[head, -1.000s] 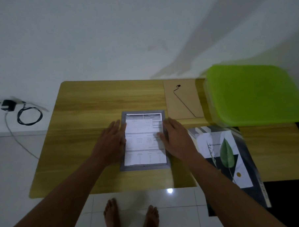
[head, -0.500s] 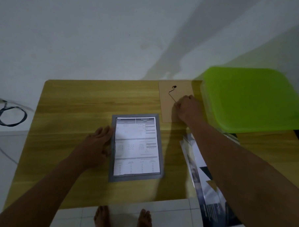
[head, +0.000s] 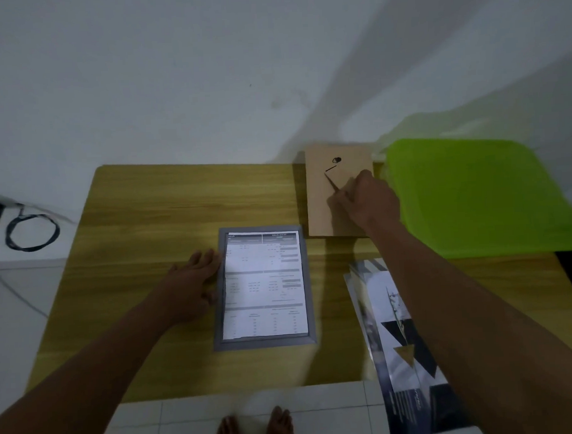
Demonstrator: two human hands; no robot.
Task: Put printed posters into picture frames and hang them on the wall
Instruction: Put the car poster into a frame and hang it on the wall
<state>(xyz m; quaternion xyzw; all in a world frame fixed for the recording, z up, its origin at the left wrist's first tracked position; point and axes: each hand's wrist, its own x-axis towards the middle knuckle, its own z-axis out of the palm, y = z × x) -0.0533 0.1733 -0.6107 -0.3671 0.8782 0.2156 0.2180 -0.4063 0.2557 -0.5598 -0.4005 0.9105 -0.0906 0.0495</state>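
Note:
A grey picture frame [head: 217, 305] lies flat on the wooden table [head: 163, 205] with a printed white sheet [head: 264, 283] inside it. My left hand [head: 192, 283] rests flat on the table, fingertips against the frame's left edge. A brown backing board [head: 320, 202] with a black hanger loop and a fold-out stand lies behind the frame, to its right. My right hand [head: 366, 200] is on this board with fingers closed on its stand flap. A leaf poster in a clear sleeve [head: 390, 317] lies at the right, overhanging the front edge, partly under my right forearm.
A bright green plastic lidded box [head: 473, 192] fills the table's back right corner, right beside the board. The white wall stands just behind the table. A black cable coil [head: 33, 231] lies on the floor at left. My bare feet [head: 254, 428] stand on white tiles.
My right hand left the frame, reached back to the backing board and closed on its stand. My left hand slid off the sheet to the frame's left edge. The view shifted right.

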